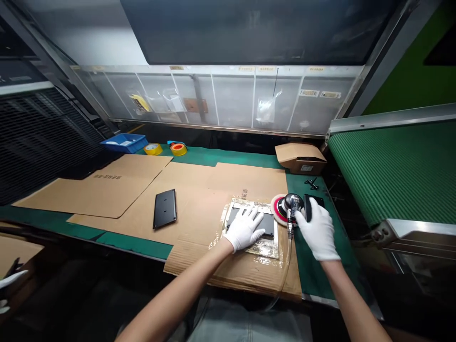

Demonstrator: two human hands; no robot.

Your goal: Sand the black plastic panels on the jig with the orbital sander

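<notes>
My left hand (245,229), in a white glove, lies flat with spread fingers on a dark grey panel (266,224). The panel sits inside a light frame (272,249) taped onto cardboard. My right hand (318,232), also gloved, has its thumb and fingers around a small black block-like object (307,208), whose exact kind I cannot make out. Just left of that hand rests an air sander (294,202) with a round pink-edged pad, its hose running down toward me. A second flat black panel (165,209) with small holes lies on the cardboard to the left.
Cardboard sheets (199,190) cover much of the green bench (228,156). At the back are a blue tray (124,142), yellow tape rolls (153,149) and an open carton (302,159). Small black parts (312,183) lie before the carton. A green conveyor belt (395,161) runs at right.
</notes>
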